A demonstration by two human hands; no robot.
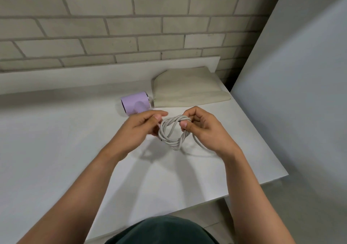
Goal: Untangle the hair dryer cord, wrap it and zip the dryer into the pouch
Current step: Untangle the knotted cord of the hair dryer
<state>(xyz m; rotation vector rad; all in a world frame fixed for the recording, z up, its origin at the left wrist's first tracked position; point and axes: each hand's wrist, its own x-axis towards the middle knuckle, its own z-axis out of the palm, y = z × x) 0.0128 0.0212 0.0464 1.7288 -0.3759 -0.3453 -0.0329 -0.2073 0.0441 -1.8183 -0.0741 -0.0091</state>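
A lilac hair dryer point(135, 103) lies on the white table point(56, 140), its handle partly hidden behind my left hand. Its pale grey cord point(171, 134) is bunched in twisted loops held just above the table. My left hand point(139, 127) pinches the left side of the loops between thumb and fingers. My right hand point(203, 127) grips the right side where the strands twist together. One loose strand curves down under my right wrist. The beige pouch point(187, 88) lies flat behind the hands, to the right of the dryer.
A brick wall point(112, 27) stands behind the table with a white ledge point(75, 74) along its base. A grey panel point(300, 93) rises at the right. The table's right edge point(262, 140) runs diagonally, with floor below.
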